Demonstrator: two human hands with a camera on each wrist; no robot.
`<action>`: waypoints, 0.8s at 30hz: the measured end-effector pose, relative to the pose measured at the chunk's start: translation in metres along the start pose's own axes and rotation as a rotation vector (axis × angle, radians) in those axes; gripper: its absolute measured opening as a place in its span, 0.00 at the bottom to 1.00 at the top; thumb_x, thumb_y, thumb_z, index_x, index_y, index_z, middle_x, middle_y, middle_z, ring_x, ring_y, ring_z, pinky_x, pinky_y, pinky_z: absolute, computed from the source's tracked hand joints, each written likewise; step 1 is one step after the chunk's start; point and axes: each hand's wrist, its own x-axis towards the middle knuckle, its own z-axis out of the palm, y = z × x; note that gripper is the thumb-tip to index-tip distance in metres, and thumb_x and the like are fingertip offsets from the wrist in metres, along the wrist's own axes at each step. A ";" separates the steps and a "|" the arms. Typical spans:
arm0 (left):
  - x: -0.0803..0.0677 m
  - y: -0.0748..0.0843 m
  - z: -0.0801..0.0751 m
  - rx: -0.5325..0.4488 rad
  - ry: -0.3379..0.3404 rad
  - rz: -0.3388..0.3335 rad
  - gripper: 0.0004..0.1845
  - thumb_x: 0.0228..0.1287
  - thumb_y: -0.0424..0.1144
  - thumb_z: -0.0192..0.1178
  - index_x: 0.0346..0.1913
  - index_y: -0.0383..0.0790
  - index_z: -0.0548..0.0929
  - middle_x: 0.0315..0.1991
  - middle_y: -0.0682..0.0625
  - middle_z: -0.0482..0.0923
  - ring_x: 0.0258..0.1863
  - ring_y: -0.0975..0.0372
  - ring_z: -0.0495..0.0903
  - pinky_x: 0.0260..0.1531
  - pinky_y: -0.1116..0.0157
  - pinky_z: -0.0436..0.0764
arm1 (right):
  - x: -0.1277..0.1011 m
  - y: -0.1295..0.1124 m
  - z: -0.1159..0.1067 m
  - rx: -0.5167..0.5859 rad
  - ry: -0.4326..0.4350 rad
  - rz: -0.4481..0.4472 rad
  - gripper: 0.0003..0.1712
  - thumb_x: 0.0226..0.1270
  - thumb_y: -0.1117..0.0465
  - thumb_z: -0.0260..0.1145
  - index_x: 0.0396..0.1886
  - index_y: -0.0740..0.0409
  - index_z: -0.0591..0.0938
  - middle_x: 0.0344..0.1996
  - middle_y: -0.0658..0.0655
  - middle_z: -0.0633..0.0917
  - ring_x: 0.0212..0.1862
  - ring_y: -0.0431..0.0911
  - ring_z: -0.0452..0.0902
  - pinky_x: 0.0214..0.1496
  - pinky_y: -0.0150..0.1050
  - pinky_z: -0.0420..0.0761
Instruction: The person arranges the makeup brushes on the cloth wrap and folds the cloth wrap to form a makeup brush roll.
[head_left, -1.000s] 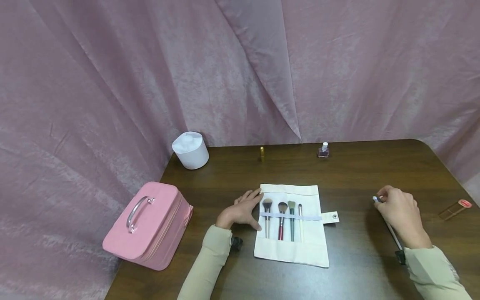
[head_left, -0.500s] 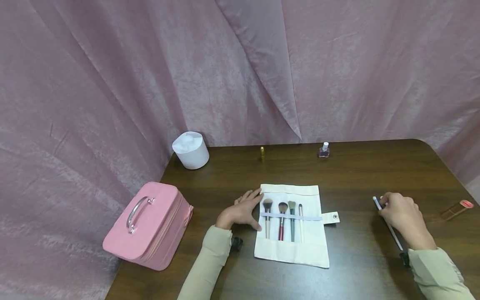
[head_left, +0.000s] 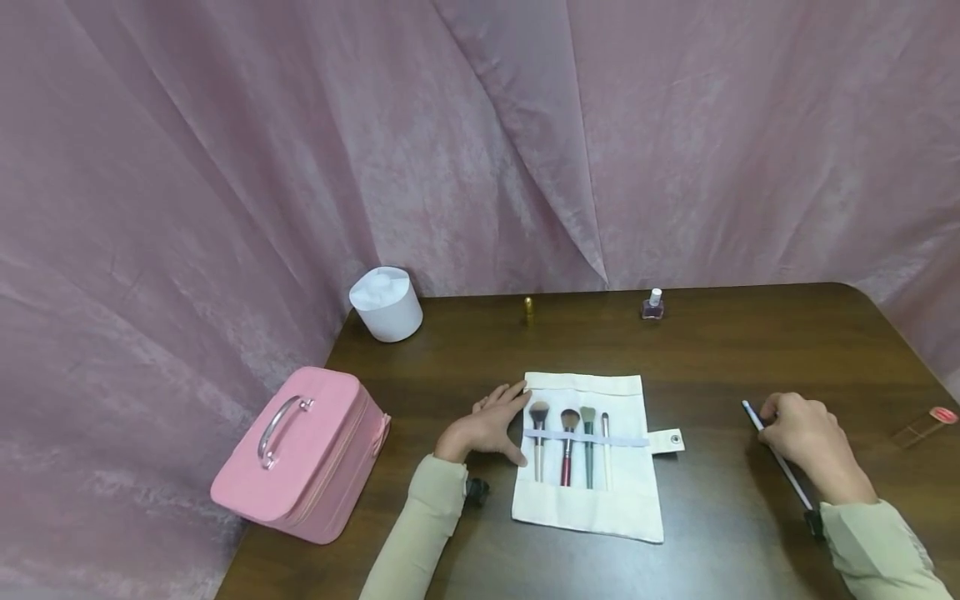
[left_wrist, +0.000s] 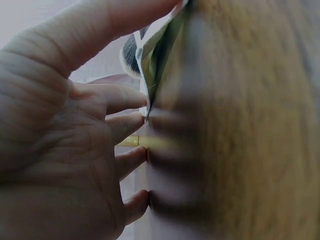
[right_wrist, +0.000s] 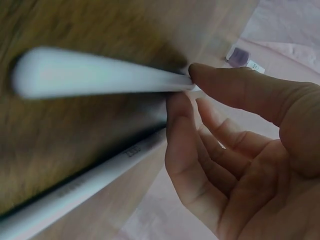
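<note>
While the right hand (head_left: 802,433) pinches a half-hidden white pencil (head_left: 752,415), the flat left hand (head_left: 491,425) presses the brush roll (head_left: 588,508)

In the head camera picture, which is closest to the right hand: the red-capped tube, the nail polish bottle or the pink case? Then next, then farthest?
From the right hand:
1. Red-capped tube, just to its right near the table edge.
2. Nail polish bottle, at the back of the table.
3. Pink case, far off on the left edge.
</note>
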 end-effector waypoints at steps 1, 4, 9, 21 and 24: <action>0.000 0.000 0.000 0.005 0.000 0.000 0.59 0.51 0.45 0.80 0.82 0.44 0.53 0.83 0.52 0.40 0.80 0.50 0.39 0.70 0.38 0.48 | 0.000 -0.001 0.000 -0.002 -0.008 -0.003 0.10 0.49 0.68 0.69 0.33 0.67 0.81 0.28 0.66 0.81 0.29 0.60 0.75 0.27 0.53 0.73; 0.000 0.001 0.000 0.007 0.005 -0.007 0.59 0.50 0.45 0.80 0.81 0.45 0.53 0.83 0.52 0.40 0.80 0.51 0.39 0.71 0.38 0.48 | 0.000 -0.003 0.000 -0.013 -0.014 -0.019 0.10 0.48 0.68 0.68 0.32 0.67 0.82 0.28 0.66 0.82 0.30 0.60 0.76 0.29 0.55 0.74; -0.001 0.002 0.000 0.014 0.006 -0.010 0.59 0.50 0.45 0.81 0.81 0.44 0.55 0.82 0.51 0.41 0.80 0.50 0.40 0.70 0.38 0.49 | -0.002 -0.009 -0.002 -0.020 -0.015 -0.037 0.09 0.50 0.67 0.70 0.32 0.68 0.83 0.27 0.65 0.83 0.30 0.60 0.76 0.30 0.56 0.74; 0.002 0.000 0.003 0.021 0.000 -0.005 0.60 0.50 0.45 0.81 0.81 0.44 0.54 0.83 0.52 0.40 0.80 0.51 0.39 0.71 0.39 0.48 | -0.003 -0.036 -0.002 0.102 0.147 -0.114 0.07 0.54 0.67 0.71 0.32 0.67 0.86 0.23 0.52 0.84 0.27 0.46 0.72 0.30 0.42 0.68; 0.000 0.000 0.001 0.024 0.000 -0.001 0.60 0.49 0.45 0.81 0.81 0.43 0.54 0.83 0.51 0.40 0.80 0.51 0.39 0.71 0.39 0.48 | -0.002 -0.043 -0.003 0.154 0.193 -0.117 0.08 0.54 0.67 0.70 0.33 0.68 0.86 0.24 0.54 0.86 0.28 0.45 0.73 0.29 0.41 0.69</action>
